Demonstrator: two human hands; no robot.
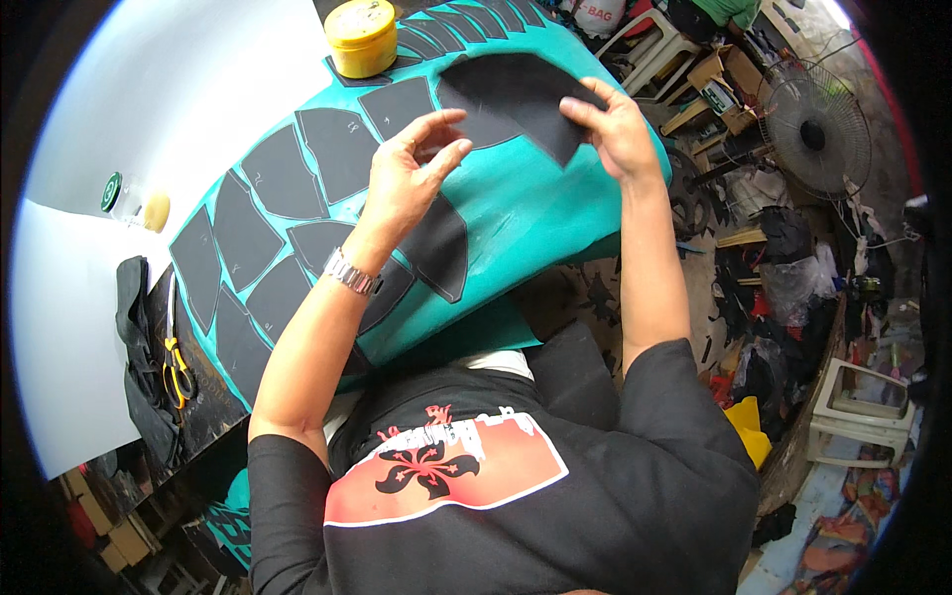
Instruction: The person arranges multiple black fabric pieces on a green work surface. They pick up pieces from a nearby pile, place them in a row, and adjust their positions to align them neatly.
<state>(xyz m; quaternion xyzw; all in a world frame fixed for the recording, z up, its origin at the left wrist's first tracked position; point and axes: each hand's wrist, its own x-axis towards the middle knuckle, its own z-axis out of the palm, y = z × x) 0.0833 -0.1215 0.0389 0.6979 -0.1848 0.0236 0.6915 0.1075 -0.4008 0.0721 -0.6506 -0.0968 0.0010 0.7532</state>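
Observation:
My right hand (627, 134) pinches the edge of a curved black cut piece (526, 94) between thumb and fingers, holding it tilted above the teal sheet (526, 213). Part of the piece is smeared by motion. To its left, my left hand (416, 164) is raised with fingers bent and thumb apart, and nothing shows in it. Under both hands, several flat black panels (246, 233) with pale outlines and small marks lie spread over the sheet. A yellow lidded tub (361, 42) stands at the sheet's far edge.
Scissors with yellow-black handles (178, 375) lie at the left beside a black fabric strip (139, 347). A small jar (117, 193) rests on the white surface. On the right stand a fan (813, 134), a plastic stool (861, 412) and scattered scraps on the floor.

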